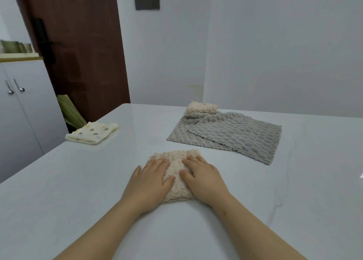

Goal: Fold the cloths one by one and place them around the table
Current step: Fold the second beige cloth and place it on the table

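A folded beige fluffy cloth (pixel 176 171) lies on the white table (pixel 98 200) in front of me. My left hand (pixel 151 179) presses flat on its left side, and my right hand (pixel 204 179) presses flat on its right side, fingers straight. A folded cream cloth with coloured dots (pixel 92 133) sits near the table's left edge. Two grey textured cloths (pixel 225 134) lie spread and overlapping at the back right. A small folded beige cloth (pixel 202 108) rests at their far corner.
A white cabinet (pixel 23 112) with two knobs stands to the left of the table, beside a dark brown door (pixel 82 53). A green bundle (pixel 70 110) leans between door and table. White walls close the back and right.
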`<control>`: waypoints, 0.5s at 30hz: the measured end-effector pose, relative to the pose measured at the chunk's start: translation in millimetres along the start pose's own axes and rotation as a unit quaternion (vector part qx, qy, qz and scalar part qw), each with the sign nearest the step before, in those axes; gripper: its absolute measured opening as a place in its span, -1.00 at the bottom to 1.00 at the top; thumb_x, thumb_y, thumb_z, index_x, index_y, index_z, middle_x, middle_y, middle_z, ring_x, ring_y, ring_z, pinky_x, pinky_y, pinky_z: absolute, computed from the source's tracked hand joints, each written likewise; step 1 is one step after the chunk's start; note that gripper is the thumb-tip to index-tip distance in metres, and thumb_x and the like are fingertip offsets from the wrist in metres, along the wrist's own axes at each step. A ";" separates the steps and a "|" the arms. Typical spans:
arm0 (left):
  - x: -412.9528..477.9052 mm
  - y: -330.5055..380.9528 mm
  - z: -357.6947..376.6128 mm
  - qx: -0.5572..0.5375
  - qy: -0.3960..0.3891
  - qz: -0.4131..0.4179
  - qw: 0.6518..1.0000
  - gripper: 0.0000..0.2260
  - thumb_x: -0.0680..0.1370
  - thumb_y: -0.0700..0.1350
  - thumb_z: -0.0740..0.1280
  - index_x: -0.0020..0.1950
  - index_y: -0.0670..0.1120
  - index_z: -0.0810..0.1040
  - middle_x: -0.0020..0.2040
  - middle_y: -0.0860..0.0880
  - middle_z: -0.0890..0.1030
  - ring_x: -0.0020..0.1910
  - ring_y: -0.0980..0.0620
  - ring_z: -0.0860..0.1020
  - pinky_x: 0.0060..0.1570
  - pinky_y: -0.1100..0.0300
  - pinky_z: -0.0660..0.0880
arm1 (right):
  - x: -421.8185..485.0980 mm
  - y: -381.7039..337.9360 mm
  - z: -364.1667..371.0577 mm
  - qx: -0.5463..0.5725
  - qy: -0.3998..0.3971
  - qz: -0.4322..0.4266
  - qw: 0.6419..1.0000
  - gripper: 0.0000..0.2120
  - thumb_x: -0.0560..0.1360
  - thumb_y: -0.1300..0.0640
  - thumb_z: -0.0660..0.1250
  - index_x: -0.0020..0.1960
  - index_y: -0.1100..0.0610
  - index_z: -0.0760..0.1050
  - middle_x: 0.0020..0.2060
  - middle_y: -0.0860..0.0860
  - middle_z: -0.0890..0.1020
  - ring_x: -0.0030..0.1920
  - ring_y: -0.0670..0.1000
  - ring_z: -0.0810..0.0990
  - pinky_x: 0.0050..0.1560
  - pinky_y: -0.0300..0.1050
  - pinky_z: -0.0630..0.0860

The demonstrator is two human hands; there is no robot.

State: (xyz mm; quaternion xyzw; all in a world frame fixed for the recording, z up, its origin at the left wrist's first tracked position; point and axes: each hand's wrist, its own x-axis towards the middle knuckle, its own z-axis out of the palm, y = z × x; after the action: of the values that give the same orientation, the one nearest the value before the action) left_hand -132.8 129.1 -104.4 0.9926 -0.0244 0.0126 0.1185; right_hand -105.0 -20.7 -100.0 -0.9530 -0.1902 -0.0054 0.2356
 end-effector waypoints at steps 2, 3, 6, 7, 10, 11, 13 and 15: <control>-2.1 -0.8 3.5 -0.015 0.027 0.000 1.000 -0.46 0.56 0.20 -0.09 0.51 0.05 0.05 0.54 0.13 0.01 0.52 0.14 -0.06 0.46 0.05 -0.05 | -4.8 0.4 0.6 0.018 0.053 0.025 0.998 -0.59 0.58 0.00 0.07 0.38 0.10 0.31 0.42 -0.01 0.32 0.45 0.01 0.17 0.41 -0.08 0.11; -3.0 -0.7 3.9 -0.024 0.044 -0.004 0.999 -0.40 0.49 0.26 -0.12 0.50 0.07 0.07 0.53 0.11 0.04 0.51 0.13 -0.03 0.45 0.05 -0.01 | -6.8 0.7 1.0 0.015 0.078 0.049 0.996 -0.59 0.57 -0.02 0.08 0.35 0.12 0.33 0.36 0.02 0.38 0.39 0.05 0.26 0.36 -0.06 0.18; -5.5 -0.9 2.1 -0.054 0.086 -0.058 0.993 -0.37 0.46 0.31 0.06 0.49 0.15 0.03 0.53 0.01 0.05 0.51 0.01 0.03 0.41 0.02 0.08 | -10.6 0.1 1.5 -0.009 0.112 0.120 0.986 -0.55 0.52 -0.13 0.11 0.27 0.13 0.35 0.25 0.07 0.47 0.27 0.11 0.34 0.26 -0.02 0.24; -6.8 -0.3 1.0 -0.060 0.096 -0.084 0.990 -0.35 0.46 0.29 0.15 0.49 0.17 -0.01 0.52 -0.03 0.09 0.49 -0.04 0.07 0.40 0.01 0.10 | -11.6 0.0 1.7 -0.018 0.113 0.133 0.984 -0.54 0.50 -0.16 0.11 0.25 0.13 0.36 0.23 0.07 0.48 0.27 0.12 0.33 0.25 -0.01 0.23; -8.9 3.4 -1.6 -0.048 0.109 -0.133 0.984 -0.25 0.42 0.32 0.21 0.49 0.14 -0.05 0.41 -0.05 0.31 0.39 -0.11 0.23 0.32 0.02 0.18 | -11.5 0.6 1.8 -0.031 0.121 0.146 0.981 -0.50 0.48 -0.21 0.13 0.23 0.14 0.38 0.20 0.08 0.48 0.25 0.12 0.32 0.23 -0.01 0.22; -8.5 3.9 -2.2 -0.044 0.111 -0.142 0.983 -0.23 0.40 0.33 0.22 0.49 0.11 -0.03 0.37 -0.05 0.36 0.36 -0.12 0.27 0.29 0.02 0.20 | -10.9 0.7 1.9 -0.034 0.122 0.150 0.981 -0.49 0.47 -0.22 0.13 0.22 0.14 0.39 0.19 0.08 0.48 0.24 0.12 0.33 0.22 -0.01 0.22; -6.2 3.2 -2.0 -0.055 0.107 -0.162 0.979 -0.21 0.38 0.34 0.25 0.48 0.04 0.02 0.33 -0.06 0.41 0.33 -0.13 0.32 0.25 0.02 0.25 | -7.6 1.8 3.4 -0.042 0.116 0.159 0.979 -0.49 0.46 -0.24 0.14 0.19 0.14 0.42 0.15 0.08 0.50 0.21 0.12 0.35 0.20 -0.01 0.23; -2.5 3.6 -1.2 -0.070 0.097 -0.183 0.976 -0.23 0.37 0.34 0.26 0.43 -0.02 0.13 0.30 -0.06 0.47 0.29 -0.13 0.39 0.20 0.02 0.30 | -3.9 4.0 3.9 -0.037 0.109 0.166 0.979 -0.49 0.45 -0.25 0.16 0.15 0.14 0.43 0.11 0.07 0.53 0.18 0.12 0.38 0.17 0.00 0.23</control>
State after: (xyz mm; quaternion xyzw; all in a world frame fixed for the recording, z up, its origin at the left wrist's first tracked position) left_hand -135.5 126.0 -102.5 0.9635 0.1688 0.0853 0.1893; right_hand -107.5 -23.6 -105.6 -0.9731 -0.0019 -0.0767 0.2172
